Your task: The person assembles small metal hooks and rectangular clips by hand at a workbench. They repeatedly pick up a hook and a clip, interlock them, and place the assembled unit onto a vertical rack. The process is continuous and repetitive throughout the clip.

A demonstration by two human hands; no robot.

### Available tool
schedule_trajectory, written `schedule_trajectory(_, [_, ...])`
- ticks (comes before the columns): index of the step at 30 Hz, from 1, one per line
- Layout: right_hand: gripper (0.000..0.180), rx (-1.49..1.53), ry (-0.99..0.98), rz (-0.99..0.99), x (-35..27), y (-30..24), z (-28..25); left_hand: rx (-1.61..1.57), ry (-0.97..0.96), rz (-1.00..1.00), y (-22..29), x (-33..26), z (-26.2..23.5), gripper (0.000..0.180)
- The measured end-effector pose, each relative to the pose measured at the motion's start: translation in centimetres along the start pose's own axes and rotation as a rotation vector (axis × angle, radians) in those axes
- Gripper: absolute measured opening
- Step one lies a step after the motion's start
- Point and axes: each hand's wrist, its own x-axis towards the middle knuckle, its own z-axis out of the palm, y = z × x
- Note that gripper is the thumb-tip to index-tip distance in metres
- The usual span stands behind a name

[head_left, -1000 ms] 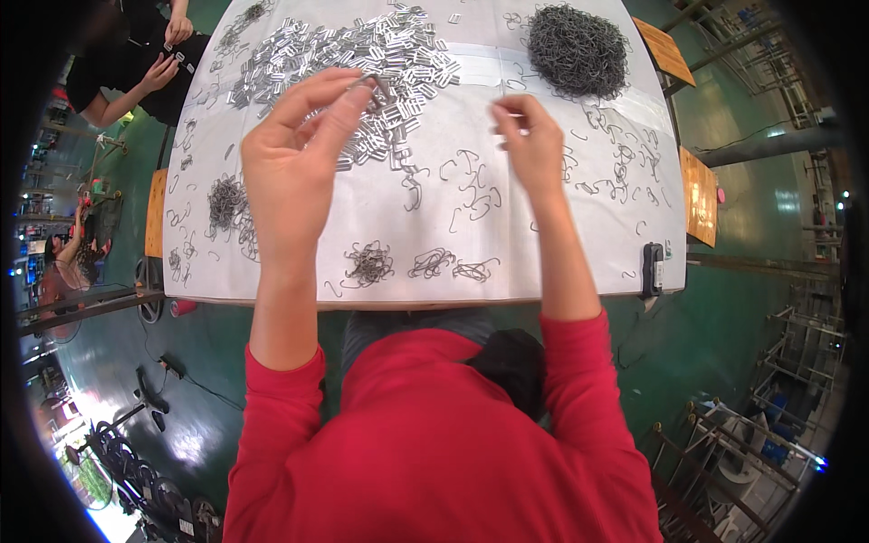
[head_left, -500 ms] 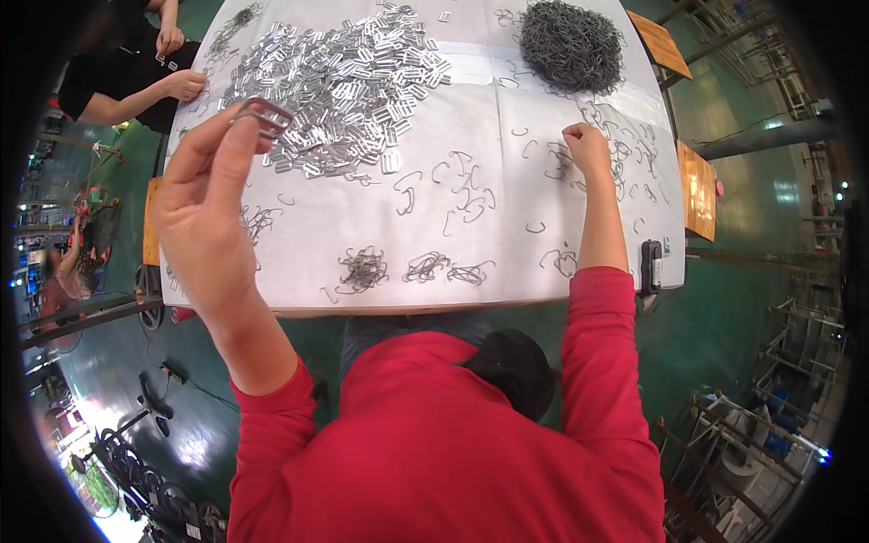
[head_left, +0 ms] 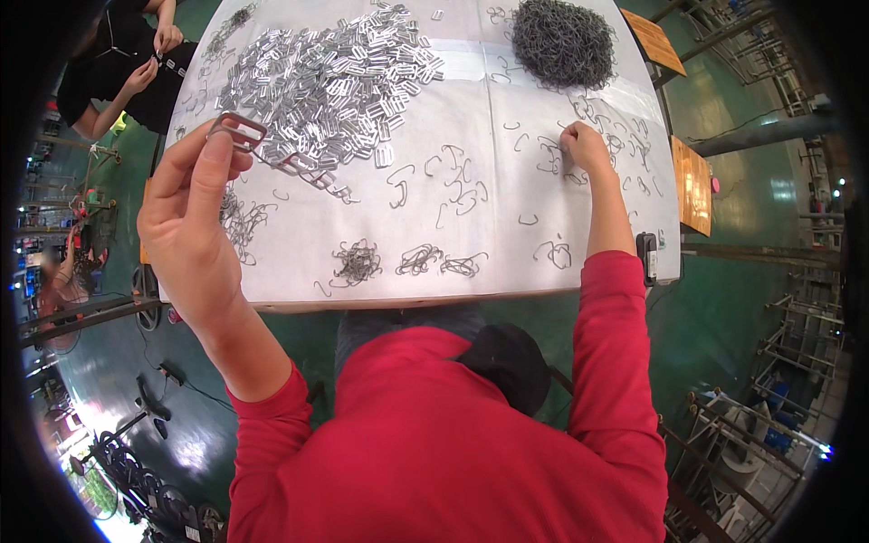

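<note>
1. 2 bare hands were above a white-covered table (head_left: pixel 507 195).
2. Left hand (head_left: pixel 192 201): thumb and fingers clamped on a slotted metal buckle (head_left: pixel 239 134), held up over the table's left side. More metal pieces showed just beside its lower right; could not tell whether they were joined to it.
3. Right hand (head_left: pixel 587 147): fingertips drawn together, low among loose wire hooks (head_left: pixel 614 143); could not tell whether 1 was pinched.
4. Silvery buckle pile (head_left: pixel 326 86) lay beyond and right of the held buckle; dark hook mound (head_left: pixel 563 43), far right.
5. 3 small hook clusters (head_left: pixel 358 261) lay near the table's front edge.
6. Co-worker's hands (head_left: pixel 167 38): far left.
</note>
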Motion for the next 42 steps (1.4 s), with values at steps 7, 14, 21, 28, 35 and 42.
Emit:
schedule_trajectory(7, [0.016, -0.14, -0.027, -0.016, -3.3, -2.2, 1.2, -0.02, -0.012, -0.019, -0.1, -0.4, -0.1, 0.021])
schedule_trajectory(14, [0.015, 0.432, -0.144, -0.135, -5.7, -6.0, 1.5, -0.017, -0.047, -0.072, 0.0, -0.8, 1.3, 0.017])
schedule_trajectory(21, [0.021, 1.248, -0.25, -0.222, -12.2, -19.3, -4.9, -0.086, -0.114, -0.162, 0.1, -1.1, 1.8, 0.017])
schedule_trajectory(28, [0.029, 1.434, -0.257, -0.49, -18.4, -28.0, -8.6, -0.042, -0.099, -0.123, 0.4, -0.9, 3.0, 0.019])
schedule_trajectory(35, [0.02, 1.49, -0.003, -0.603, -18.5, -30.3, -7.0, 0.13, -0.048, 0.131, -0.4, -0.8, 4.0, 0.031])
schedule_trajectory(42, [0.025, 1.541, 0.189, -0.797, -18.0, -30.5, -6.4, 0.14, 0.035, -0.022, -6.6, 1.4, 2.2, 0.026])
